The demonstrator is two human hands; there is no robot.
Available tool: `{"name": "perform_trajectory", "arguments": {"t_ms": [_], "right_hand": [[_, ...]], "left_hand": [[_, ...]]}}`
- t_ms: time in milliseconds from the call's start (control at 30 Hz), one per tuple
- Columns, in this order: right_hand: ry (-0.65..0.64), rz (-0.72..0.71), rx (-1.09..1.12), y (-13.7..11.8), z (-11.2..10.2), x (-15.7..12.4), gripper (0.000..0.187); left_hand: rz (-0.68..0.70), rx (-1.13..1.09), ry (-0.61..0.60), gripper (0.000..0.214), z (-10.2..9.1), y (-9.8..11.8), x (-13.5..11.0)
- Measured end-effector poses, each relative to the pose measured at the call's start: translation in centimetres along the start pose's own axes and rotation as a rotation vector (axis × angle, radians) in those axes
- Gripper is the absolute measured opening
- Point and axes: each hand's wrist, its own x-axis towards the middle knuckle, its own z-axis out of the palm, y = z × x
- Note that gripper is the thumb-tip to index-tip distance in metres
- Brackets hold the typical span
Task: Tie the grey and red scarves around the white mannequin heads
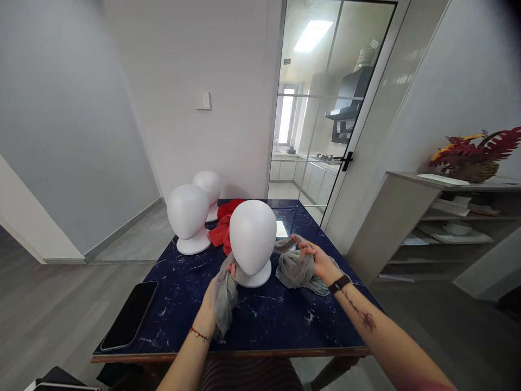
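Observation:
A white mannequin head (253, 236) stands upright on its round base near the middle of the table. A sheer grey scarf (296, 271) passes behind its neck, one end on each side. On the left, my left hand (211, 301) is closed around the scarf, and a short end hangs down over it. My right hand (315, 258) pinches the scarf to the right of the head, with the longer part bunched on the table below. Red cloth (222, 231) lies crumpled behind and left of the head.
Two more white mannequin heads (188, 213) stand at the table's back left. A black phone (130, 315) lies at the front left of the dark blue marbled table (260, 331). A glass door (313, 108) is behind, and a grey shelf (411, 217) stands at the right.

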Motion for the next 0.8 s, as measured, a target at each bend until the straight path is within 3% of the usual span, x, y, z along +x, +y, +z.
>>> {"name": "perform_trajectory", "arguments": {"t_ms": [133, 267, 433, 633, 700, 800], "right_hand": [[0.052, 0.139, 0.099, 5.6, -3.2, -3.1, 0.024], [0.127, 0.117, -0.005, 10.7, -3.5, -4.2, 0.028], [0.141, 0.063, -0.177, 15.0, -1.9, -3.6, 0.029], [0.106, 0.024, -0.472, 17.2, -0.9, -5.2, 0.034], [0.027, -0.055, -0.637, 17.0, -0.9, -6.9, 0.038], [-0.104, -0.134, -0.935, 16.0, -0.8, -10.2, 0.044]], "left_hand": [[-0.162, -0.074, 0.124, 0.038, -0.5, -4.5, -0.8], [-0.181, -0.144, 0.076, 0.028, 0.8, -7.1, -1.2], [-0.300, 0.003, -0.141, 0.030, 0.3, -7.5, -0.2], [-0.674, 0.215, -0.287, 0.039, -1.5, -7.3, 0.6], [-0.640, 0.208, -0.305, 0.037, -1.5, -7.8, 0.6], [-0.352, 0.060, -0.183, 0.021, -1.1, -8.7, 0.9]]}}
